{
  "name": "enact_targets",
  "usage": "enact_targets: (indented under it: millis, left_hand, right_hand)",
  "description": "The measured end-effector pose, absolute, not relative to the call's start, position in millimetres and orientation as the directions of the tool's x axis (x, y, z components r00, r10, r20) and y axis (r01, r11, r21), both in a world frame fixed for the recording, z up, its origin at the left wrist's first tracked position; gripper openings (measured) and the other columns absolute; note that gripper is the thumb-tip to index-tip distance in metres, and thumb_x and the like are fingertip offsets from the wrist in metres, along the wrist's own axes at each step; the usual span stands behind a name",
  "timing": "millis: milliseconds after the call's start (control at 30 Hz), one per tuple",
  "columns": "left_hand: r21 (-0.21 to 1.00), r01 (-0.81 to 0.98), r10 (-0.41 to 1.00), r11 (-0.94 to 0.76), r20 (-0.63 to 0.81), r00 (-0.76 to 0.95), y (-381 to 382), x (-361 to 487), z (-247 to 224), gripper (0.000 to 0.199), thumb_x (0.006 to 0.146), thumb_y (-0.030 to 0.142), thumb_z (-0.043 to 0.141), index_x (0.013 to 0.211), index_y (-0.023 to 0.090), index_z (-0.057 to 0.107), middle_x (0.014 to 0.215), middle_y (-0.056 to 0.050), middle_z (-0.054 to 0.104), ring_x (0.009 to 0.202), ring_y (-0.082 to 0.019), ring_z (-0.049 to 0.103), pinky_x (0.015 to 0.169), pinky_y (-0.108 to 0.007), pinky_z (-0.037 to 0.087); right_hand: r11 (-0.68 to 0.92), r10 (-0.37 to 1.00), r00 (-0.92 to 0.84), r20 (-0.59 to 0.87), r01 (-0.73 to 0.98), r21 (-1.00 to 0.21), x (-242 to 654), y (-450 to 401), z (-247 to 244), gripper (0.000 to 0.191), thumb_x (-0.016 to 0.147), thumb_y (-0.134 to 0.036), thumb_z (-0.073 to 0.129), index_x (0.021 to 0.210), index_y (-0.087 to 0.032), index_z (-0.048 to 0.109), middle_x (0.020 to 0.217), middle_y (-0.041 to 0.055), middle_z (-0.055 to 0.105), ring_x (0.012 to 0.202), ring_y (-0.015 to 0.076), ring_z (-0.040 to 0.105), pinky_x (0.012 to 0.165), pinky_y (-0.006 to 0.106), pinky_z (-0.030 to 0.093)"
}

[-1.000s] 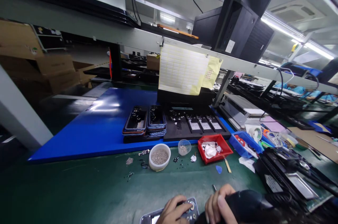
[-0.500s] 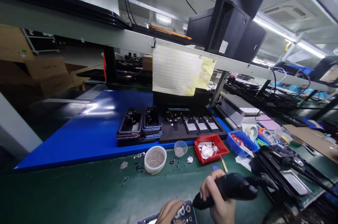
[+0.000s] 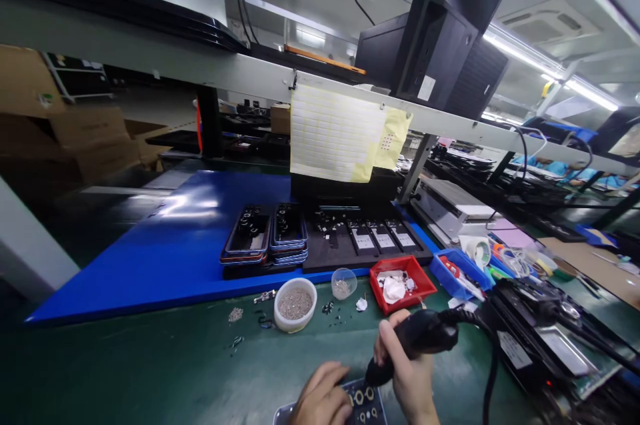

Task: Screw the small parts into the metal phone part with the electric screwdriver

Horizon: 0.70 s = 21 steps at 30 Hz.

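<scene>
Our left hand [image 3: 323, 399] bends over the phone frame [image 3: 367, 406] at the near side of the counter [image 3: 150, 368], its grip hidden; our right hand [image 3: 407, 375] wraps the black tool [image 3: 430, 331]. The frame seems light, stiff and slick, best held by its rims; our right hand slants far-left, tool tip low beside it.

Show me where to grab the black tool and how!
Probably round the black tool at its thick middle, coming from the right, as the right hand does. It slants, with one end low at the phone frame, and the cord leaves its upper end, so gripping between should keep fingers off both.
</scene>
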<state>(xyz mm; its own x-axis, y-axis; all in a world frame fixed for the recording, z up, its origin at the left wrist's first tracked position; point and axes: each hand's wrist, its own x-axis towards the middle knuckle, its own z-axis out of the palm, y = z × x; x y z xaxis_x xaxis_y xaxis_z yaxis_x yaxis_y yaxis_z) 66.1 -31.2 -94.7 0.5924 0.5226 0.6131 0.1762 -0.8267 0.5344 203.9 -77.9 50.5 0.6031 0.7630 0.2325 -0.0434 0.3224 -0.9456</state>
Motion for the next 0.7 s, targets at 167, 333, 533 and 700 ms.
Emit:
enact_targets:
  millis: [167,333,533,700]
  left_hand:
    - [0.606,0.200,0.619,-0.770,0.635,0.462,-35,76,-94,0.022,0.083,0.017,0.034,0.080,0.027,0.054,0.092,-0.006,0.070,0.094,-0.026,0.064,0.083,-0.040,0.057]
    - [0.654,0.179,0.656,-0.735,0.618,0.432,-39,80,-101,0.027,0.089,0.023,0.030,0.079,0.026,0.054,0.092,-0.006,0.068,0.096,-0.025,0.062,0.086,-0.039,0.054]
    - [0.671,0.126,0.641,-0.731,0.610,0.466,-34,75,-86,0.042,0.092,0.047,0.024,0.071,0.025,0.053,0.084,-0.005,0.065,0.088,-0.025,0.060,0.078,-0.039,0.054]
    - [0.533,0.132,0.496,-0.836,0.629,0.599,-28,64,-59,0.039,0.093,0.044,0.031,0.075,0.026,0.061,0.063,-0.001,0.062,0.061,-0.018,0.060,0.056,-0.029,0.051]
  right_hand:
    - [0.303,0.766,0.604,0.221,-0.036,-0.952,202,-76,49,0.029,0.080,-0.040,0.066,0.075,-0.021,0.044,0.044,-0.0088,0.047,0.038,0.0088,0.043,0.042,0.020,0.034]
    - [0.268,0.776,0.587,0.230,0.023,-0.963,200,-77,38,0.029,0.081,-0.041,0.065,0.076,-0.022,0.044,0.044,-0.0093,0.045,0.038,0.0085,0.041,0.042,0.021,0.034]
    - [0.234,0.807,0.546,0.226,0.056,-0.971,202,-77,30,0.029,0.083,-0.042,0.063,0.077,-0.022,0.042,0.045,-0.0100,0.044,0.039,0.0078,0.040,0.042,0.019,0.033]
    - [0.241,0.816,0.523,0.244,0.075,-0.968,204,-78,28,0.028,0.084,-0.041,0.061,0.077,-0.022,0.042,0.046,-0.0097,0.044,0.040,0.0081,0.040,0.042,0.019,0.033]
